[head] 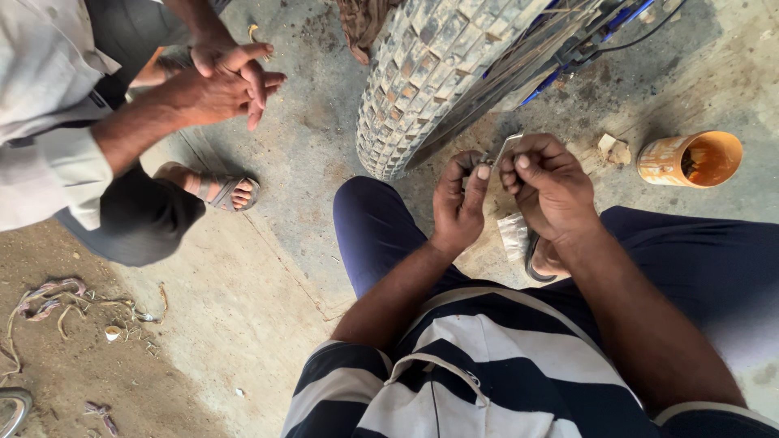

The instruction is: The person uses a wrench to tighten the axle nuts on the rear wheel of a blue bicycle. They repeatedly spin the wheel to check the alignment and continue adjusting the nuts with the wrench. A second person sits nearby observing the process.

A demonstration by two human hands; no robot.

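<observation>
My left hand (458, 199) and my right hand (548, 182) meet in front of me, both pinching a small thin silvery strip (507, 146) between fingertips. They hover just below a knobby motorcycle tyre (422, 77) that stands on the concrete floor. A small clear plastic wrapper (513, 235) lies on the floor beneath my right hand. I am squatting, with dark blue trousers and a striped shirt in view.
An orange tin can (690, 159) lies on its side at the right, a crumpled paper scrap (614, 149) beside it. Another person squats at the upper left, hands (227, 77) clasped together, sandalled foot (219, 188) on the floor. Rag scraps (49, 296) lie at the left.
</observation>
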